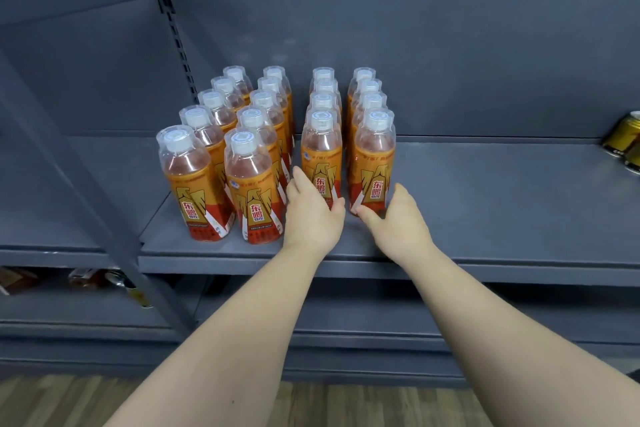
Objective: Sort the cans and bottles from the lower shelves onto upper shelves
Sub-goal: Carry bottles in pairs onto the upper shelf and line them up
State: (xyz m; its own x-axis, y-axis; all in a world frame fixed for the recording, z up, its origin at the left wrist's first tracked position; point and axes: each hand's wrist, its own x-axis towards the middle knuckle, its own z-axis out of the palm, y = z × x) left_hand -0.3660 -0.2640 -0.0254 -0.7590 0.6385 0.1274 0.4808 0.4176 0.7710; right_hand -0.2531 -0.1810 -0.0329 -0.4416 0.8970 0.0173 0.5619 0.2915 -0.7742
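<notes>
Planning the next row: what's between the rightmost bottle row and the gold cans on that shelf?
Head view: only bare grey shelf lies between the rightmost bottle row and the gold cans.

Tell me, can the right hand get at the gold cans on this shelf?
Probably yes, once it lets go. The right hand grips the front bottle of the rightmost row; the shelf between it and the gold cans is bare, so nothing blocks it.

One head-worn wide-angle view, forward and slightly downward, close before the grey shelf
</notes>
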